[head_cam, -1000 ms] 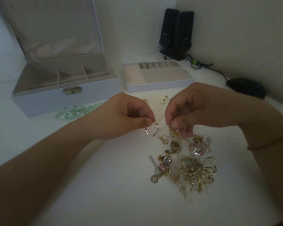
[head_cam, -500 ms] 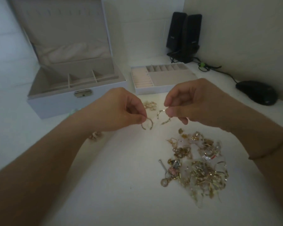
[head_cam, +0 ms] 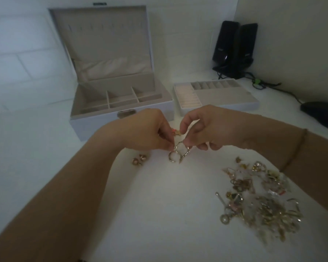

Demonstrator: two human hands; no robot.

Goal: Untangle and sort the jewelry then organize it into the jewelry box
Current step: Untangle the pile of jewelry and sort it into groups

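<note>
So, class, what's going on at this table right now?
A person's left hand and right hand each pinch a gold hoop earring, holding the two together just above the white table. A tangled pile of gold jewelry lies to the right. The open pale jewelry box and its removed tray show no jewelry.

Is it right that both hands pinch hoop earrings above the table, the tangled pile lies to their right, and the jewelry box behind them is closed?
No. The head view shows the jewelry box open, lid upright. The rest holds: left hand and right hand pinch the hoop earrings, pile to their right.
</note>
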